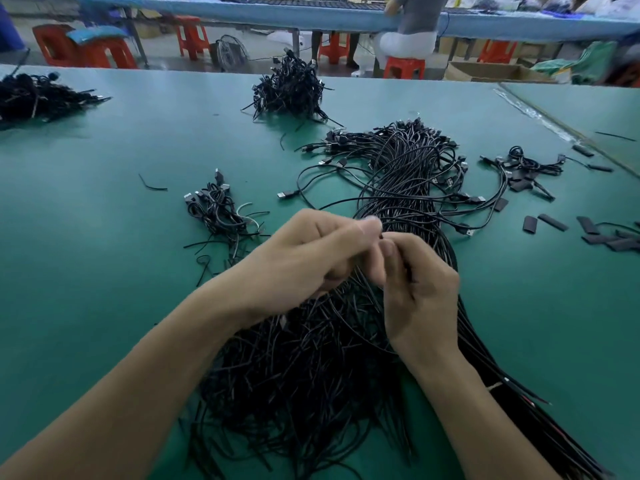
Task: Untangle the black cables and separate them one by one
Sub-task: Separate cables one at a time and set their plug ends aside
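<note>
**One strand pinched out above the cable tangle**

A green-matted workbench (104,271) in a workshop is shown, with red stools (86,50) and a seated person (412,29) behind it. The main tangle of black cables (311,358) is spread down the middle of the bench, with USB plugs fanned at the far end and cut ends nearest the camera. Both hands are raised just above its middle. The left hand (311,258) is curled, thumb pressed to forefinger. The right hand (422,292) is curled likewise, its fingertips met against the left. A short dark bit of cable strand (382,235) is pinched between them, and the rest is hidden by fingers. The two-handed pinch is judged to isolate one lead so it can be drawn free without neighbours being dragged along. Sorted stock appears to be kept apart from the tangle: a small bundle (221,213) to the left, a heaped pile (291,88) at the far edge, another pile (34,98) far left. Short black sleeve pieces (550,221) are scattered at right. Most of the tangle is not yet sorted, so the task is judged early.
</note>
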`<action>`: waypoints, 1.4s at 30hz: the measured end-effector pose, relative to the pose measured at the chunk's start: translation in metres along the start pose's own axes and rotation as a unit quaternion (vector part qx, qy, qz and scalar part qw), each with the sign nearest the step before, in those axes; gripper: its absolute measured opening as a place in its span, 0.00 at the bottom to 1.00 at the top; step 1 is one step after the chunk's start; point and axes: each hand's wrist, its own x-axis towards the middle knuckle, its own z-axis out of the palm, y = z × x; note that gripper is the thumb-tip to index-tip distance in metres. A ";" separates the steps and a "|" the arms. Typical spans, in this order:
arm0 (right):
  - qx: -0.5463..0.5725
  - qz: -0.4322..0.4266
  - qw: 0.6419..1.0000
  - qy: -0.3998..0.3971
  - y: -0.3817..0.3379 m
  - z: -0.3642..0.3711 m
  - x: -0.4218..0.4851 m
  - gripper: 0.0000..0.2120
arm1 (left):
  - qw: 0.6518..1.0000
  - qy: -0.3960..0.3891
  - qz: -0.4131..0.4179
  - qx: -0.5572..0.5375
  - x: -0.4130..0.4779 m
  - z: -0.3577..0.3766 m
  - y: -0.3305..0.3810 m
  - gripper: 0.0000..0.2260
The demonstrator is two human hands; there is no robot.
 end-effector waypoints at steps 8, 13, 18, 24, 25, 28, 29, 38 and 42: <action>-0.103 -0.065 0.986 -0.118 -0.009 0.010 -0.008 0.13 | 0.923 0.133 -0.044 -0.358 0.010 -0.001 -0.007 0.17; -0.130 -0.103 0.977 -0.131 -0.010 0.010 -0.009 0.13 | 0.931 0.226 -0.010 -0.287 0.011 0.004 -0.017 0.14; -0.071 -0.128 0.982 -0.123 -0.009 0.008 -0.006 0.09 | 0.978 0.187 0.025 0.085 0.008 0.010 -0.028 0.11; 0.019 -0.121 0.992 -0.014 -0.006 -0.001 -0.002 0.04 | 0.989 0.079 -0.013 0.127 0.004 0.005 -0.015 0.14; 0.023 -0.112 0.993 0.000 -0.006 -0.002 -0.001 0.05 | 0.987 0.075 -0.028 0.137 0.003 0.005 -0.013 0.15; 0.052 -0.086 0.995 0.023 -0.007 -0.005 0.000 0.08 | 0.982 0.062 -0.092 0.155 0.002 0.009 -0.010 0.21; 0.072 -0.077 0.994 0.024 -0.007 -0.005 0.000 0.07 | 0.983 0.054 -0.107 0.141 0.002 0.009 -0.009 0.23; 0.160 0.054 0.986 -0.009 -0.006 -0.001 0.001 0.08 | 0.975 0.016 -0.099 -0.198 0.001 0.001 0.000 0.22; 0.085 0.010 0.994 -0.073 -0.006 0.004 -0.001 0.08 | 0.939 0.009 -0.031 -0.342 0.002 0.001 0.002 0.16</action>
